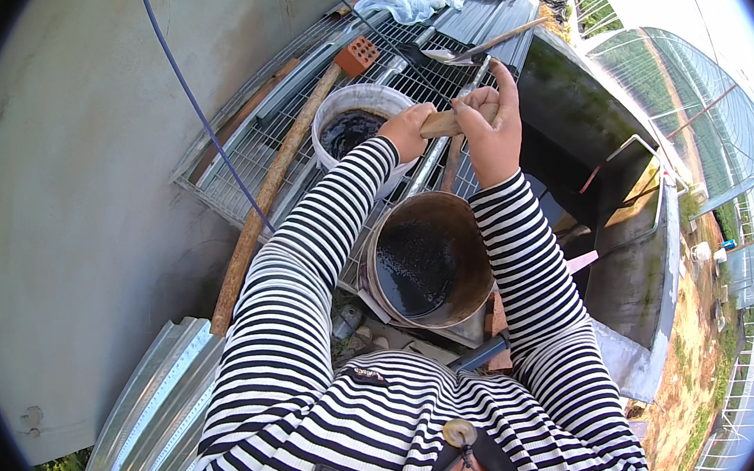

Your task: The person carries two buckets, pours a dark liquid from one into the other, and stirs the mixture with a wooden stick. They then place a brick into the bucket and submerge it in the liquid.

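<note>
A short pale wooden piece lies crosswise between my two hands, above a metal grating. My left hand is closed around its left end, over the rim of a white bucket with dark liquid in it. My right hand grips the right end, its index finger pointing up and away. What lies under the fingers is hidden. Nearer my body stands a larger bucket with dark, speckled liquid, between my forearms.
A rusty pole runs along the left beside a red perforated brick. Clear plastic bags and a wooden-handled tool lie at the far end. To the right is a deep concrete tank; a dark cable hangs at left.
</note>
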